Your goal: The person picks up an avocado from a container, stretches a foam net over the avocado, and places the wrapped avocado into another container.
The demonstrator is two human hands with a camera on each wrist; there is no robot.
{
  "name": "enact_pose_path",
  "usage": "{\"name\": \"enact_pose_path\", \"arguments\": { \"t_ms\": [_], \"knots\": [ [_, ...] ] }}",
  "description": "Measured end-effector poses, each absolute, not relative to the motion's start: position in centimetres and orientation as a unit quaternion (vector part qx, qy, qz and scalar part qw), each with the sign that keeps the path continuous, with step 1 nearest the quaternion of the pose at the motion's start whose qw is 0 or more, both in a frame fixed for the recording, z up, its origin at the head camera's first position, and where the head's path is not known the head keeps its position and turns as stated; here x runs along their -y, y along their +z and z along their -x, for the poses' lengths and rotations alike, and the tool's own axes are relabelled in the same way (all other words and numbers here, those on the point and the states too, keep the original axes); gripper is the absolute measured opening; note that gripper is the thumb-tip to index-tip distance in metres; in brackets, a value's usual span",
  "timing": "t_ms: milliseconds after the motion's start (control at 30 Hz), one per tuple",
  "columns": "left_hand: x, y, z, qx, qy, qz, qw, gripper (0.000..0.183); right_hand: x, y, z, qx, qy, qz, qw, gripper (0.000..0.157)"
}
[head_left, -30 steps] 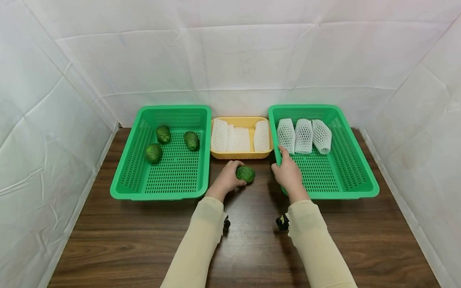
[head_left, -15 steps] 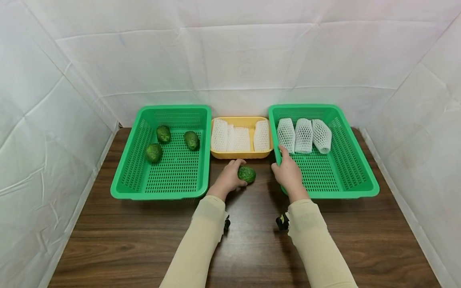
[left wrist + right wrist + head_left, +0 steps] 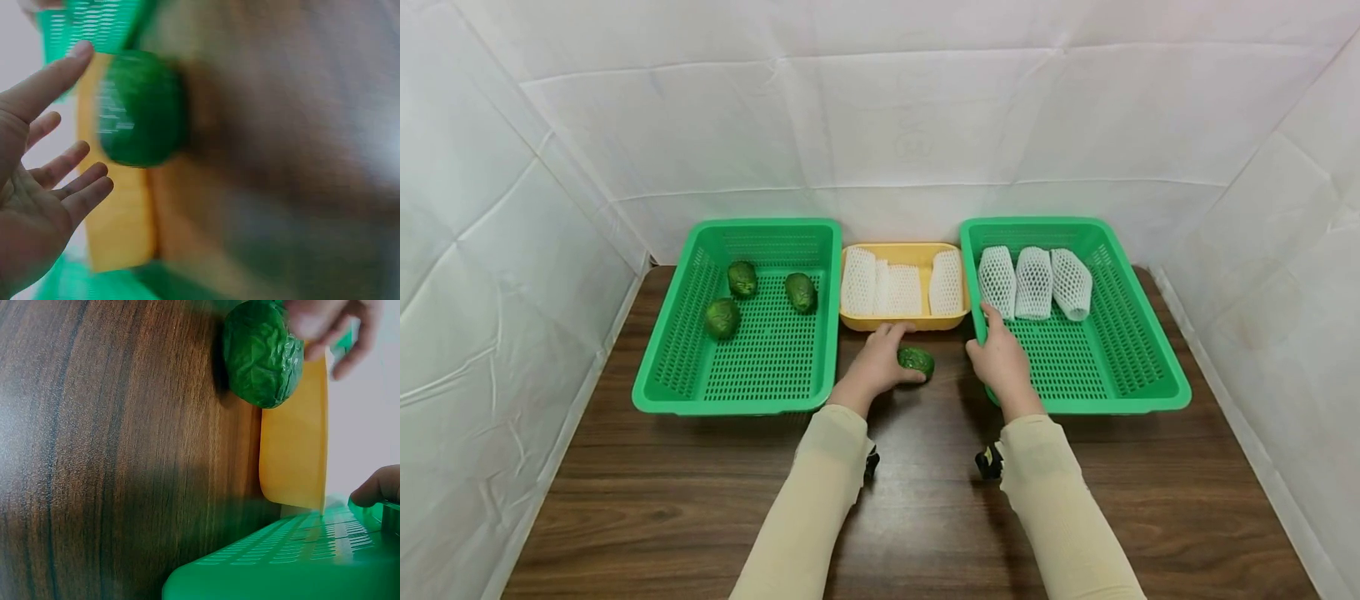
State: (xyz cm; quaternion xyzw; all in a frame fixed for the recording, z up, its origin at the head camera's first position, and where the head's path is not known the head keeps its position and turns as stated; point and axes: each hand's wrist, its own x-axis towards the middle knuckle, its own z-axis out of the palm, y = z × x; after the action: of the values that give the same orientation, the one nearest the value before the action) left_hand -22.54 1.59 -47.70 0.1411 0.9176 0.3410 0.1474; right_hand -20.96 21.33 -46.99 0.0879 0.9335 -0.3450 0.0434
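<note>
An avocado with dark green, glossy, wrinkled skin lies on the table between the two baskets. My left hand is beside it, thumb and fingers spread; in the left wrist view, a gap shows between the fingertips and the avocado. At the right green basket, my right hand grips the left rim, and part of that hand shows over the edge in the right wrist view. Inside this basket lie white foam net sleeves, plump and side by side.
The left green basket holds several avocados. Between the baskets, against the white sheet wall, stands a yellow tray with flat white foam nets. Brown wooden table extends in front.
My left hand has let go of the avocado, its fingers spreading apart. The avocado has shifted slightly to the right. My right hand has stayed on the basket rim.
</note>
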Motion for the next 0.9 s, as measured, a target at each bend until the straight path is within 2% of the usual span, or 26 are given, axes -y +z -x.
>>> {"name": "enact_pose_path", "arguments": {
  "t_ms": [200, 267, 500, 767, 833, 900],
  "knots": [
    [1.0, -43.9, 22.7, -0.928, 0.359, -0.096, 0.042, 0.055, -21.2, -46.9, 21.1, -0.931, -0.352, -0.088, 0.048, 0.065],
    [2.2, -43.5, 22.7, -0.935, 0.349, -0.063, 0.024, 0.049, -21.2, -46.9, 21.1, -0.930, -0.353, -0.092, 0.052, 0.065],
    [4.8, -44.9, 22.6, -0.926, 0.370, 0.016, 0.075, 0.059, -21.5, -46.9, 21.1, -0.928, -0.356, -0.096, 0.060, 0.067],
    [5.5, -46.5, 22.8, -0.895, 0.437, 0.049, 0.068, 0.062, -21.5, -46.7, 21.3, -0.931, -0.350, -0.083, 0.070, 0.069],
    [5.5, -46.6, 22.8, -0.895, 0.439, 0.049, 0.069, 0.061, -21.3, -46.4, 21.4, -0.935, -0.343, -0.075, 0.049, 0.070],
    [5.4, -46.6, 22.8, -0.893, 0.441, 0.051, 0.069, 0.061, -20.9, -45.9, 21.7, -0.937, -0.344, -0.057, 0.005, 0.068]
  ]
}}
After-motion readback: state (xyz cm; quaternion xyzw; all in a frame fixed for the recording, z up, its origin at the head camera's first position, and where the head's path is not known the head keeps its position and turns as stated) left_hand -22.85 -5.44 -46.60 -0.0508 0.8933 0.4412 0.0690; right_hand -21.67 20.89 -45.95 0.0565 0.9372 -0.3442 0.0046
